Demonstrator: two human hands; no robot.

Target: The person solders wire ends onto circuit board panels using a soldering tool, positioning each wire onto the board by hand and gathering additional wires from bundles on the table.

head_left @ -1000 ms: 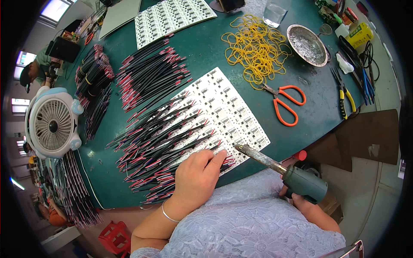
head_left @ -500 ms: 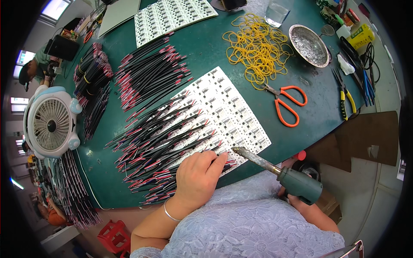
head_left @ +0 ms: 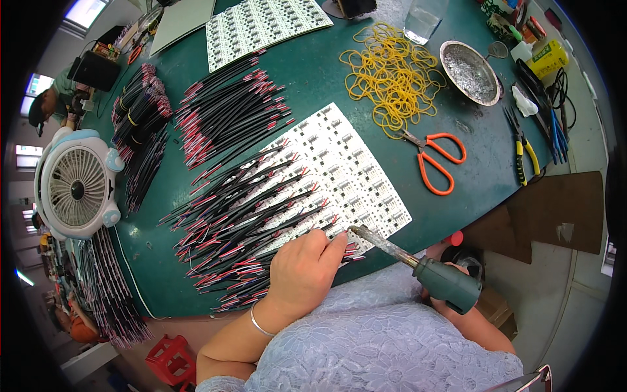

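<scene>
Most rows of black-and-red wire leads (head_left: 248, 215) sit soldered on white LED circuit panel (head_left: 346, 176), left hand (head_left: 304, 271) pinning leads at bench's near edge, right hand (head_left: 450, 304) gripping green-handled soldering iron (head_left: 418, 264), loose lead pile (head_left: 228, 108) and second panel (head_left: 261, 26) at far edge look left

matt green table (head_left: 313, 78), shiny metal bowl (head_left: 469, 72)

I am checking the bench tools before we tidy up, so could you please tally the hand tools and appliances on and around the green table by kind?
Soldering iron, held in the right hand: 1
Orange-handled scissors: 1
Yellow-handled pliers: 1
Small desk fan: 1
Round metal dish: 1
Total: 5
</scene>
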